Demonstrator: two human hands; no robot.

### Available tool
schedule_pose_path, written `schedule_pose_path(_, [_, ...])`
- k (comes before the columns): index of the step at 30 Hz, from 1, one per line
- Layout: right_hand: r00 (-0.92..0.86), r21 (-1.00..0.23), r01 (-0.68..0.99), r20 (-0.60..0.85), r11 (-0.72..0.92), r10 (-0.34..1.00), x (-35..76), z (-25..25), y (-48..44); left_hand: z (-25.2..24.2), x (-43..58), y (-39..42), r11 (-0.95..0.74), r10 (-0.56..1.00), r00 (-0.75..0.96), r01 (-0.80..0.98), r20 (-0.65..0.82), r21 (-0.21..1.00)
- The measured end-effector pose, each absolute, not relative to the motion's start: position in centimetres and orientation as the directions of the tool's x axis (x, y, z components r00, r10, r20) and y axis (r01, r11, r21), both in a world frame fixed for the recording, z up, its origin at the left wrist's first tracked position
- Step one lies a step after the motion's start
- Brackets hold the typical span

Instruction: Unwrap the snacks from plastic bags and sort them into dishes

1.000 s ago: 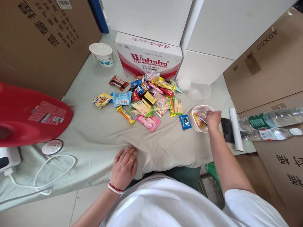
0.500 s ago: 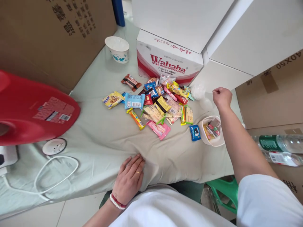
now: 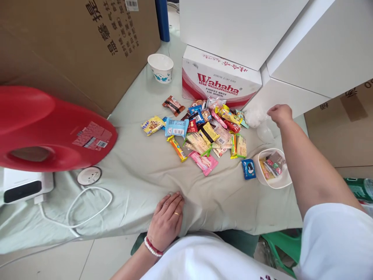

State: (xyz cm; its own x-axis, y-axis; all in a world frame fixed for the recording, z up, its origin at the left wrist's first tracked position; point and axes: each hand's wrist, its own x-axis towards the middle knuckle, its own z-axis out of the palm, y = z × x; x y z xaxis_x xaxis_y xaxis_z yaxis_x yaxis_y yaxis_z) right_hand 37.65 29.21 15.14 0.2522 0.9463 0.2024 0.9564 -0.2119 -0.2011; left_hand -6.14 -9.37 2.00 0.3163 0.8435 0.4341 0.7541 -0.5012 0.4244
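Flat on the cloth near the front edge lies my left hand (image 3: 168,217), fingers spread a little, nothing in it. My right hand (image 3: 280,114) is raised at the right with fingers pinched beside a crumpled clear plastic bag (image 3: 254,116); what they hold, if anything, cannot be made out. Wrapped snacks form a pile (image 3: 206,130) in the middle, with a pink packet (image 3: 203,162) at its front. A blue packet (image 3: 248,169) lies left of a white tub (image 3: 264,181) holding several small packets. My right forearm partly overlaps the tub's right side.
A Wahaba-like red-and-white carton (image 3: 221,79) stands behind the pile, a paper cup (image 3: 161,69) to its left. At the left are a red jug (image 3: 58,128), a white device (image 3: 27,186) and its cable. Cardboard boxes flank both sides; a green stool (image 3: 281,249) is below.
The view has shifted left, so things appear farther right. My right hand now appears closer to the clear plastic bag, fingers still closed. My left hand still rests on the cloth.
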Motion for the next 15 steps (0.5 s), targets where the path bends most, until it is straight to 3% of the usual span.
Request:
schedule_pose_path(1, [0.304,-0.256,0.933,0.185,-0.252,0.935,37.6,16.0,28.4,2.1,-6.2,-9.4,-0.503,0.843,0.305,0.738,0.443,0.449])
schedule_pose_path(3, [0.413,-0.476,0.829,0.166,-0.294,0.895,37.1,17.9,26.2,2.2,-6.5,-9.6,-0.498,0.840,0.253,0.710,0.480,0.498])
schedule_pose_path(5, [0.466,-0.733,0.650,0.178,-0.199,0.867,36.2,19.6,23.1,2.4,-6.8,-9.8,-0.467,0.841,0.163,0.699,0.516,0.541])
schedule_pose_path(7, [0.450,-0.884,0.466,0.206,-0.032,0.869,34.8,20.3,19.1,2.6,-6.8,-9.7,-0.420,0.866,0.079,0.649,0.493,0.635])
schedule_pose_path(9, [0.401,-0.946,0.305,0.231,0.109,0.887,32.9,19.4,14.3,3.0,-6.2,-9.1,-0.295,0.949,0.046,0.481,0.312,0.825])
schedule_pose_path(11, [0.352,-0.967,0.167,0.242,0.194,0.904,30.5,17.2,9.2,3.7,-4.8,-7.8,0.006,0.992,0.120,0.183,-0.028,0.983])
schedule_pose_path(13, [0.320,-0.974,0.122,0.222,0.192,0.921,28.0,14.2,4.0,4.5,-2.7,-5.7,0.387,0.895,0.310,-0.180,-0.321,0.904])
schedule_pose_path(15, [0.263,-0.971,0.193,0.189,0.140,0.946,25.8,11.3,-0.6,5.1,-0.3,-3.4,0.659,0.729,0.546,-0.396,-0.413,0.640])
